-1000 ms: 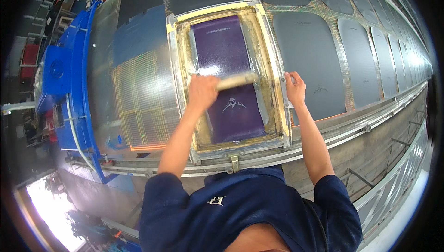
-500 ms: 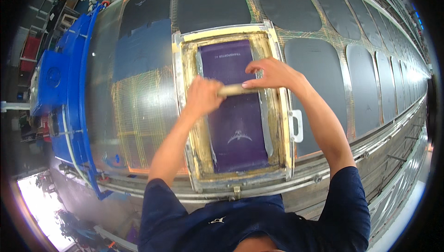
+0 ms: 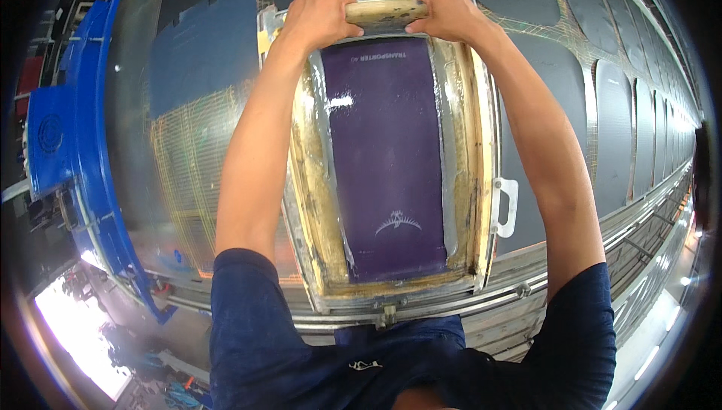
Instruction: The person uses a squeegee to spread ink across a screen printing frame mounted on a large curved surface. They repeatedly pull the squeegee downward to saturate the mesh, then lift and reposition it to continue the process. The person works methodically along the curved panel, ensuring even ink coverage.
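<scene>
My left hand (image 3: 320, 17) and my right hand (image 3: 451, 15) grip the two ends of a wooden squeegee (image 3: 387, 13). Both arms reach forward, so the squeegee sits at the far end of a screen printing frame (image 3: 481, 214). Inside the frame lies the purple printing mesh (image 3: 387, 147), with light lettering near its far end and a curved emblem near its close end. Glossy wet-looking streaks show along the mesh's sides. The squeegee's lower edge is partly hidden by my fingers. A white handle (image 3: 506, 207) sticks out from the frame's right side.
The frame rests on a long printing table bearing rows of dark flat panels (image 3: 613, 124). Blue machinery (image 3: 90, 139) stands at the left. A metal rail (image 3: 323, 321) runs along the near edge, with a small clamp (image 3: 387, 315) at the frame.
Both hands have moved away from my body, carrying the squeegee from the mesh's middle to the frame's far end. My right hand's fingers, raised before, now wrap its end.
</scene>
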The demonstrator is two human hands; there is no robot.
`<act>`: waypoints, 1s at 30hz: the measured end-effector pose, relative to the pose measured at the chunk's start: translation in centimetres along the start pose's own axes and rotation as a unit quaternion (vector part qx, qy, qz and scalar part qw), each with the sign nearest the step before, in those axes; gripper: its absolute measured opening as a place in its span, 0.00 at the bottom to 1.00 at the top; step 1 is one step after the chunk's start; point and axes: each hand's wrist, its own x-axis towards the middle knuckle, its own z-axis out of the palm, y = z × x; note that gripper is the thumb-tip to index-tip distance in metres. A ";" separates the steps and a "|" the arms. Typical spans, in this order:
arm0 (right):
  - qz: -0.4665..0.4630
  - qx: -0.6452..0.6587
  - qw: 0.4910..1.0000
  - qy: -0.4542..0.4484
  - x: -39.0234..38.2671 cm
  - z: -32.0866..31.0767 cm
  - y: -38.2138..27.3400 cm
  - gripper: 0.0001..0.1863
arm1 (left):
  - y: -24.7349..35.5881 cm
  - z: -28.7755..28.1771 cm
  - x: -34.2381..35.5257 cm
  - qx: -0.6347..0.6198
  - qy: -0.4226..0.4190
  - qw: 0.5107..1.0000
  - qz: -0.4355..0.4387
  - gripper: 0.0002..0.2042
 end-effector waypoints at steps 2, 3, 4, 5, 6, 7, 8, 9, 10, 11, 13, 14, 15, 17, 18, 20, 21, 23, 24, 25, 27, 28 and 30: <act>0.005 0.000 1.000 0.002 -1.9 0.7 -0.8 0.25 | 0.9 0.1 -1.7 -0.003 -0.006 1.000 0.006 0.18; 0.020 -0.012 1.000 -0.003 -3.0 0.9 -1.2 0.25 | 1.5 0.1 -2.8 -0.004 -0.012 1.000 0.006 0.18; 0.003 -0.036 0.998 -0.047 -4.4 0.9 -1.5 0.29 | 2.6 0.5 -4.3 -0.005 -0.019 1.000 -0.020 0.15; 0.003 -0.015 0.999 -0.045 -6.4 1.2 -2.1 0.27 | 3.5 0.8 -6.1 -0.006 -0.025 1.000 -0.018 0.15; 0.005 0.006 0.999 -0.043 -8.7 1.5 -2.7 0.26 | 4.6 1.1 -8.1 -0.009 -0.032 0.999 -0.015 0.14; -0.002 0.031 0.999 -0.034 -11.2 1.9 -3.2 0.24 | 5.7 1.4 -10.2 -0.012 -0.037 0.999 -0.012 0.13; -0.050 0.012 0.999 -0.015 -13.8 2.4 -3.9 0.18 | 6.9 1.8 -12.5 -0.021 -0.046 0.999 -0.018 0.12; -0.050 0.006 0.998 -0.021 -16.6 3.0 -4.7 0.16 | 8.1 2.3 -15.2 -0.003 -0.045 0.999 0.009 0.10; -0.059 0.003 0.998 -0.020 -19.7 3.7 -5.7 0.14 | 9.7 2.9 -18.3 0.006 -0.034 0.999 0.004 0.08; -0.065 0.003 0.998 -0.027 -22.9 4.3 -6.6 0.13 | 11.0 3.4 -21.4 -0.004 -0.027 0.999 0.025 0.07; -0.073 0.006 0.997 -0.034 -29.4 5.4 -8.7 0.12 | 14.0 4.5 -27.4 -0.016 -0.054 0.998 0.027 0.05; -0.072 0.007 0.997 -0.041 -32.4 5.8 -9.7 0.12 | 15.7 5.0 -30.5 -0.012 -0.044 0.999 0.024 0.09; -0.083 0.020 0.996 -0.020 -35.3 6.1 -10.6 0.12 | 17.0 5.3 -33.0 -0.004 -0.034 0.999 0.036 0.09; -0.091 0.045 0.995 0.006 -38.6 6.3 -11.8 0.11 | 18.9 5.7 -36.5 -0.059 0.025 0.997 0.043 0.10; -0.094 0.054 0.994 0.021 -39.5 6.4 -12.1 0.11 | 19.3 5.9 -37.4 -0.063 0.036 0.996 0.044 0.10; -0.092 0.069 0.993 0.033 -40.2 6.1 -12.4 0.10 | 19.6 5.8 -38.1 -0.057 0.036 0.997 0.048 0.11; -0.085 0.066 0.994 0.004 -39.9 5.9 -12.2 0.10 | 19.4 5.7 -37.8 -0.060 0.007 0.997 0.041 0.11; -0.069 0.061 0.994 -0.057 -38.6 5.2 -11.7 0.10 | 18.6 5.1 -36.4 -0.069 -0.053 0.996 0.025 0.11; -0.069 0.046 0.994 -0.067 -37.4 4.9 -11.3 0.10 | 18.0 4.7 -35.2 -0.060 -0.055 0.996 0.025 0.11; -0.067 0.032 0.994 -0.079 -35.7 4.5 -10.8 0.11 | 17.3 4.3 -33.9 -0.052 -0.062 0.996 0.024 0.11; -0.064 0.019 0.994 -0.083 -31.3 3.5 -9.6 0.13 | 15.3 3.4 -30.0 -0.043 -0.060 0.997 0.020 0.11; -0.064 0.019 0.995 -0.075 -28.4 3.1 -8.7 0.13 | 14.0 3.0 -27.3 -0.041 -0.051 0.998 0.017 0.12; -0.053 0.010 0.996 -0.068 -22.3 2.0 -6.8 0.15 | 11.1 2.1 -21.6 -0.027 -0.018 0.999 0.022 0.12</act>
